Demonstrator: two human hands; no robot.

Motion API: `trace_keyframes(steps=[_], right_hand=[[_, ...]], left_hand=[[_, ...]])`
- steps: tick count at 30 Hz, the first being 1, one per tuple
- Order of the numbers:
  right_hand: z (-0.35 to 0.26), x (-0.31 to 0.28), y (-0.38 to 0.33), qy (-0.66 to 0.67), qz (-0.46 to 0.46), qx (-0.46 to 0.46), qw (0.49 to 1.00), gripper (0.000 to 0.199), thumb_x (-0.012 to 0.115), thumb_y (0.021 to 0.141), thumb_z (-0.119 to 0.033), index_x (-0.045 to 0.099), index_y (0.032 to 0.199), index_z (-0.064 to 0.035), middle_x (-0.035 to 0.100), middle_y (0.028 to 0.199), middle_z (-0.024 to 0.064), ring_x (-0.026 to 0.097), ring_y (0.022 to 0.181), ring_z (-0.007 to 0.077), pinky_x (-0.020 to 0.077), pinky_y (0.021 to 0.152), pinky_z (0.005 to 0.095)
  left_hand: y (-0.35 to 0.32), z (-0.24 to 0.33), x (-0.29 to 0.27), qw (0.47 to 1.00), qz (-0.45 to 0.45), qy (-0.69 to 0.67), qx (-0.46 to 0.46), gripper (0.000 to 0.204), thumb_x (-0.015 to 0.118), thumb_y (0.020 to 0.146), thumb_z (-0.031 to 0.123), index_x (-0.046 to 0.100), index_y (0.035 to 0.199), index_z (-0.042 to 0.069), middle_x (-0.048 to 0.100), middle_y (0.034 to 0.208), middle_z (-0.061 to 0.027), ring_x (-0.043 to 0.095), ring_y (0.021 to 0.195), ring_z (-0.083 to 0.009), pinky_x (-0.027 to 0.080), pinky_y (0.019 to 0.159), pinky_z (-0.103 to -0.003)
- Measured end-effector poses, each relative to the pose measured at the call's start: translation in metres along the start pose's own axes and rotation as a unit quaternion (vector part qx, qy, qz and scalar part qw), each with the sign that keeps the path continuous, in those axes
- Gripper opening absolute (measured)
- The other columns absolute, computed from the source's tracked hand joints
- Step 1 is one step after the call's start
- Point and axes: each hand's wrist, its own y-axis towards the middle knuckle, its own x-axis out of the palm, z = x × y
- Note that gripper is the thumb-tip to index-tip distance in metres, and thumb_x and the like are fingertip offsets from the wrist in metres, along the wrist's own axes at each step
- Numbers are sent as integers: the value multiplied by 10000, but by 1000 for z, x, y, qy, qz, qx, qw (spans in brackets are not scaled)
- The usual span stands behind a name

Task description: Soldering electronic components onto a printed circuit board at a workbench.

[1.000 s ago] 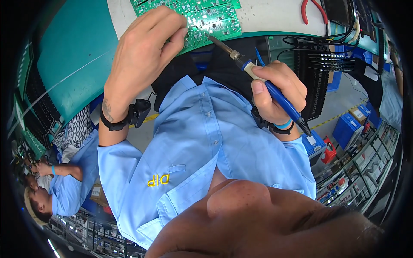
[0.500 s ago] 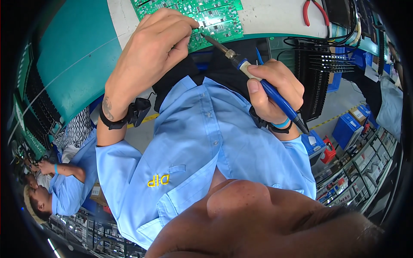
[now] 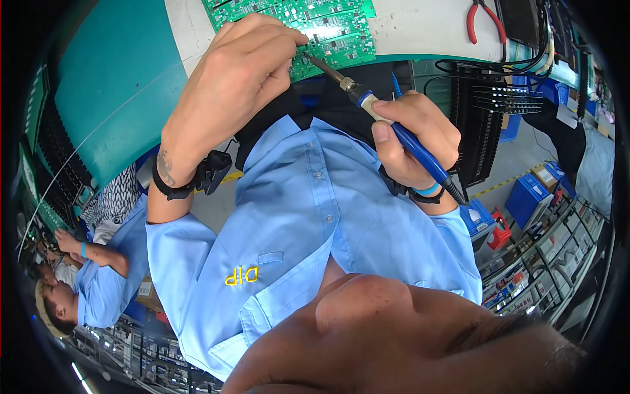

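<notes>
A green circuit board panel with many small parts lies at the table's near edge. My right hand grips a soldering iron by its blue and cream handle. The iron's tip slants to the left and reaches the board close to my left fingertips; whether it touches is too small to tell. Over the board's left part, my left hand has its thumb and fingers drawn together in a pinch. What they hold, if anything, is hidden.
Red-handled pliers lie on the white table strip at the right, near black cables. Green mat covers the left side. A co-worker sits at the far left. Blue bins stand on the right.
The board and pliers appear slightly further right. My right hand and the soldering iron's handle have shifted a little left. The co-worker's hand at the left has risen.
</notes>
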Motion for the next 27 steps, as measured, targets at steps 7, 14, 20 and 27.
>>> trace_keyframes(steps=[7, 14, 20, 27], right_hand=[[0, 0, -2, -4, -4, -5, 1000, 190, 757, 877, -41, 718, 1032, 61, 729, 842, 173, 653, 637, 233, 512, 595, 317], [0, 1, -2, -7, -4, -4, 1000, 195, 757, 873, -32, 714, 1037, 64, 724, 831, 167, 659, 643, 239, 519, 597, 324], [-1, 0, -2, -8, -8, -10, 1000, 192, 747, 871, -23, 713, 1037, 67, 724, 835, 172, 652, 629, 237, 518, 590, 323], [1, 0, -1, 0, 2, -18, 1000, 202, 758, 849, -13, 720, 1034, 60, 727, 825, 161, 659, 613, 228, 516, 561, 312]], left_hand=[[1, 0, 4, 1000, 16, 0, 20, 198, 738, 801, -32, 674, 986, -3, 737, 1087, -89, 676, 1051, -293, 521, 912, -407], [5, 8, 1, 1000, -22, 7, -19, 116, 726, 847, -42, 633, 908, -9, 739, 1127, -101, 664, 1044, -295, 542, 910, -397], [5, 8, 1, 1000, -19, 9, -10, 126, 735, 846, -39, 640, 924, -10, 729, 1136, -100, 661, 1036, -299, 543, 899, -397], [4, 8, 4, 1000, -13, 12, -1, 146, 747, 842, -33, 651, 948, -7, 717, 1149, -94, 656, 1048, -302, 542, 895, -399]])
